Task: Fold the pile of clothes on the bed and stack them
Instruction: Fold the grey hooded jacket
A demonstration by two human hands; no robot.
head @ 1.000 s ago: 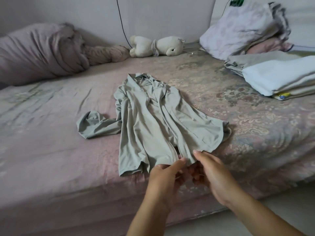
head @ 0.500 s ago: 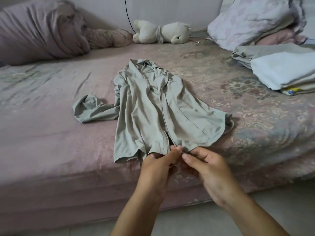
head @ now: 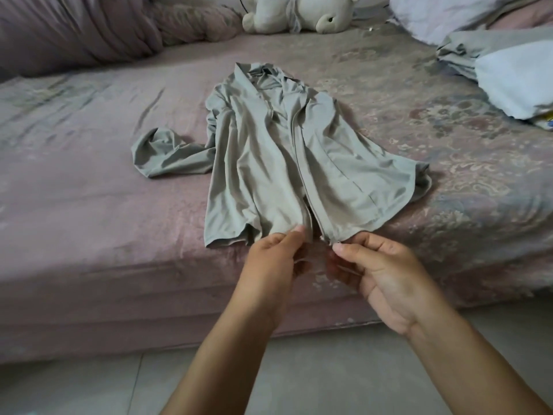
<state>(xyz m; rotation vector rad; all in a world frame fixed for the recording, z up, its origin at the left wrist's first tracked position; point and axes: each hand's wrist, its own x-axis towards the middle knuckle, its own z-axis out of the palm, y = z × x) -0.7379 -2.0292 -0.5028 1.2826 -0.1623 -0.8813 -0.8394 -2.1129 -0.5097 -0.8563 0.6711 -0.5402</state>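
The grey-green jacket [head: 287,163] lies front-up on the bed [head: 89,235], collar pointing away towards the stuffed toy [head: 299,13], hem drawn right to the near edge of the mattress. That placement looks deliberate: with the hem at the edge, both hands can get at the bottom of the zip without leaning over.

And there they are, both at the hem. The left hand [head: 273,262] pinches the bottom corner of the jacket's left-lying panel between thumb and forefinger, the other fingers curled underneath. The right hand [head: 380,271] pinches the corner of the other panel just beside it, thumb on top, fingers folded in. A narrow gap shows between the two corners, so the front is open at the bottom; my read is that the two zip ends are being lined up, or the panels squared, before folding.

Both forearms come up from below the jacket and converge on the hem, wrists low, palms turned towards each other.

One sleeve is bunched out to the jacket's left. Folded laundry [head: 508,73] sits well off to its right, probably the stack this joins.
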